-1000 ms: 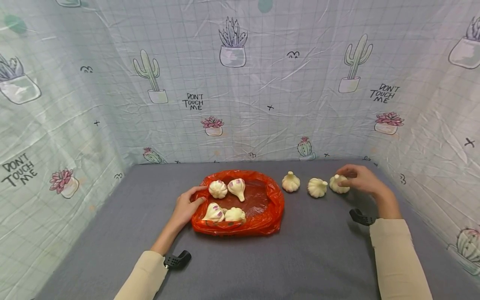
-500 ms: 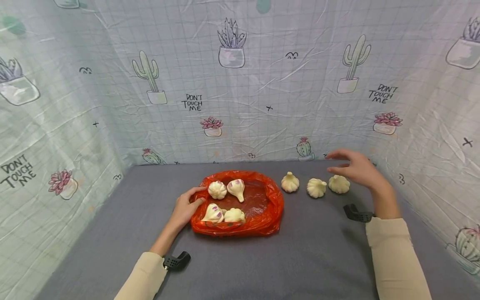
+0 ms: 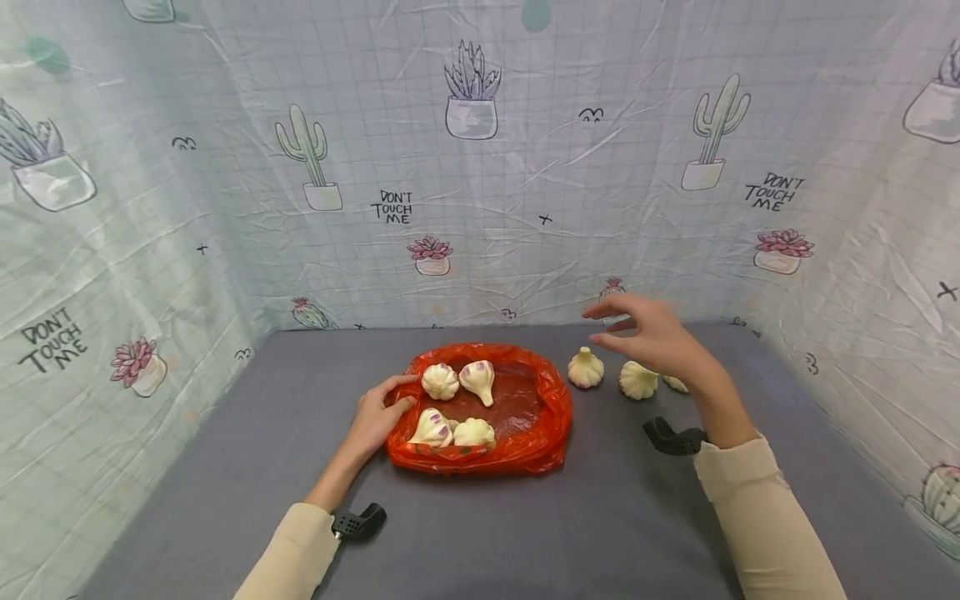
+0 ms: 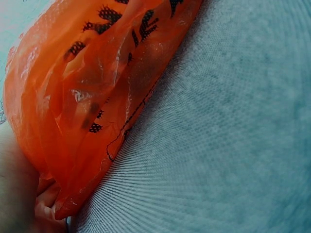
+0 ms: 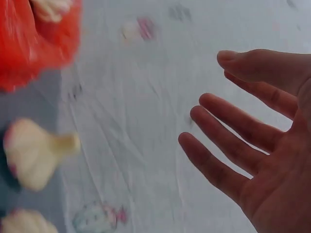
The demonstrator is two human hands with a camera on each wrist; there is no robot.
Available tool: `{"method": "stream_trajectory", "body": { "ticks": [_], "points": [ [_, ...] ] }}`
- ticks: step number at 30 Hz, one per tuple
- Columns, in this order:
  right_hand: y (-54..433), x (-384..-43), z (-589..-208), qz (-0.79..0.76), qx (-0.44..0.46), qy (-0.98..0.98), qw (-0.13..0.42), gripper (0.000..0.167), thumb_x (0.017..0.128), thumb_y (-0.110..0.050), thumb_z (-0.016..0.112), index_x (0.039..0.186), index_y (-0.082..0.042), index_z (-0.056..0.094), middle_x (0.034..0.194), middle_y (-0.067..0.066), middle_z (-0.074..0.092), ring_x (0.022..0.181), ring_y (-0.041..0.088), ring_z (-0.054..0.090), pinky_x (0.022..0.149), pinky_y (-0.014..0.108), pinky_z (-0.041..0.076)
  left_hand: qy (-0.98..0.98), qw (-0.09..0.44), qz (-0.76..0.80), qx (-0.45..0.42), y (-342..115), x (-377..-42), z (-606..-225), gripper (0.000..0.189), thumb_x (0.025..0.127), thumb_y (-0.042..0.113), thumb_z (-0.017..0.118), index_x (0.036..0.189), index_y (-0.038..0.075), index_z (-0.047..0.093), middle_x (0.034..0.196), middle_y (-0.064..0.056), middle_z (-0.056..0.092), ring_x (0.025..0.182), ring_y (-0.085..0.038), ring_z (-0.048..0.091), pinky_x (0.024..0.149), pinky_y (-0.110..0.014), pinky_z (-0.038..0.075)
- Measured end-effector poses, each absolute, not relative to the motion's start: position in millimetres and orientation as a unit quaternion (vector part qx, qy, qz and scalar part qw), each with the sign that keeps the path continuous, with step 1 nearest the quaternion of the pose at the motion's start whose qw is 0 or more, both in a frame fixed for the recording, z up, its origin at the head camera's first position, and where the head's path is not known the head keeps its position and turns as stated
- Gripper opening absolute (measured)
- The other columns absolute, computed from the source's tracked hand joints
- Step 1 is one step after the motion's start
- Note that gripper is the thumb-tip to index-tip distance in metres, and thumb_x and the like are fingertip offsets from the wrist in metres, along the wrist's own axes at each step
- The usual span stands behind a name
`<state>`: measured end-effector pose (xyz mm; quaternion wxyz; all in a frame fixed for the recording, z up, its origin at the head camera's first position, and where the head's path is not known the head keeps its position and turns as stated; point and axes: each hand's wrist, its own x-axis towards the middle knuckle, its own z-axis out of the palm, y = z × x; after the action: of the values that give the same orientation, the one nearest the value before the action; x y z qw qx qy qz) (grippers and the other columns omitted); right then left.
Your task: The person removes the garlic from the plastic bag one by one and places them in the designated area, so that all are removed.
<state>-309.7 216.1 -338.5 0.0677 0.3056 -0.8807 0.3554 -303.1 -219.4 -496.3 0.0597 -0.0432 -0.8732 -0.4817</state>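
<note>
Right hand [image 3: 647, 335] has shifted left, fingers [image 5: 214, 167] spread, near garlic bulbs [image 3: 585, 370].

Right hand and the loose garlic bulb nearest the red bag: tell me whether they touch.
Apart. The right wrist view shows it: a broad stretch of printed backdrop shows between the right hand and that garlic bulb.

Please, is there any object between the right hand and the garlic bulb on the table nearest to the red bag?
Nothing visible is between the right hand and that garlic bulb; the red bag lies on the bulb's other side.
</note>
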Motion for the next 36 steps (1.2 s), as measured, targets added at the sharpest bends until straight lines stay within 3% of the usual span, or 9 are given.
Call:
{"method": "stream_trajectory", "body": {
  "ticks": [4, 8, 15, 21, 25, 31, 36],
  "points": [
    [174, -318, -336, 0.304, 0.365, -0.878, 0.052, 0.032, 0.093, -0.010, 0.075, 0.125, -0.009, 0.069, 0.125, 0.010, 0.072, 0.115, 0.029, 0.069, 0.093, 0.048, 0.060, -0.873, 0.064, -0.481, -0.040, -220, -303, -497, 0.039, 0.098, 0.017, 0.066, 0.137, 0.022, 0.067, 0.153, -0.014, 0.055, 0.142, -0.035, 0.051, 0.113, -0.054, 0.045],
    [133, -330, -336, 0.251, 0.421, -0.872, 0.000, 0.031, 0.093, -0.010, 0.074, 0.123, -0.012, 0.071, 0.125, 0.009, 0.072, 0.115, 0.028, 0.070, 0.092, 0.043, 0.061, -0.874, 0.067, -0.480, -0.037, -220, -303, -496, 0.038, 0.098, 0.019, 0.067, 0.136, 0.022, 0.068, 0.152, -0.014, 0.056, 0.142, -0.035, 0.051, 0.114, -0.055, 0.044],
    [86, -351, -342, 0.171, 0.451, -0.870, -0.099, 0.033, 0.094, -0.011, 0.072, 0.126, -0.013, 0.071, 0.133, 0.006, 0.069, 0.129, 0.030, 0.063, 0.109, 0.050, 0.051, -0.874, 0.072, -0.477, -0.047, -219, -303, -497, 0.037, 0.098, 0.018, 0.067, 0.135, 0.021, 0.069, 0.150, -0.014, 0.058, 0.143, -0.035, 0.050, 0.116, -0.055, 0.042],
    [65, -362, -352, 0.117, 0.461, -0.869, -0.140, 0.032, 0.095, -0.010, 0.070, 0.127, -0.012, 0.071, 0.136, 0.005, 0.068, 0.133, 0.029, 0.059, 0.114, 0.049, 0.046, -0.875, 0.076, -0.476, -0.051, -219, -305, -498, 0.036, 0.098, 0.019, 0.068, 0.134, 0.021, 0.070, 0.147, -0.012, 0.061, 0.143, -0.033, 0.051, 0.117, -0.054, 0.040],
    [58, -367, -358, 0.103, 0.450, -0.873, -0.154, 0.032, 0.094, -0.009, 0.068, 0.125, -0.015, 0.073, 0.136, 0.003, 0.068, 0.128, 0.024, 0.060, 0.111, 0.046, 0.047, -0.874, 0.074, -0.477, -0.051, -219, -304, -498, 0.037, 0.097, 0.018, 0.067, 0.134, 0.022, 0.069, 0.147, -0.012, 0.061, 0.142, -0.033, 0.052, 0.116, -0.054, 0.042],
    [51, -373, -367, 0.091, 0.446, -0.873, -0.177, 0.037, 0.088, -0.005, 0.067, 0.124, -0.014, 0.074, 0.131, 0.002, 0.069, 0.105, 0.018, 0.060, 0.091, 0.033, 0.054, -0.873, 0.073, -0.480, -0.046, -218, -304, -498, 0.037, 0.097, 0.019, 0.068, 0.134, 0.022, 0.070, 0.147, -0.012, 0.060, 0.139, -0.032, 0.055, 0.114, -0.053, 0.045],
    [47, -372, -370, 0.066, 0.433, -0.880, -0.185, 0.039, 0.089, -0.006, 0.069, 0.127, -0.018, 0.074, 0.130, 0.001, 0.069, 0.113, 0.020, 0.061, 0.097, 0.037, 0.054, -0.872, 0.078, -0.481, -0.045, -219, -305, -498, 0.036, 0.097, 0.017, 0.068, 0.133, 0.021, 0.070, 0.144, -0.012, 0.063, 0.137, -0.031, 0.056, 0.113, -0.052, 0.045]
  ]
}}
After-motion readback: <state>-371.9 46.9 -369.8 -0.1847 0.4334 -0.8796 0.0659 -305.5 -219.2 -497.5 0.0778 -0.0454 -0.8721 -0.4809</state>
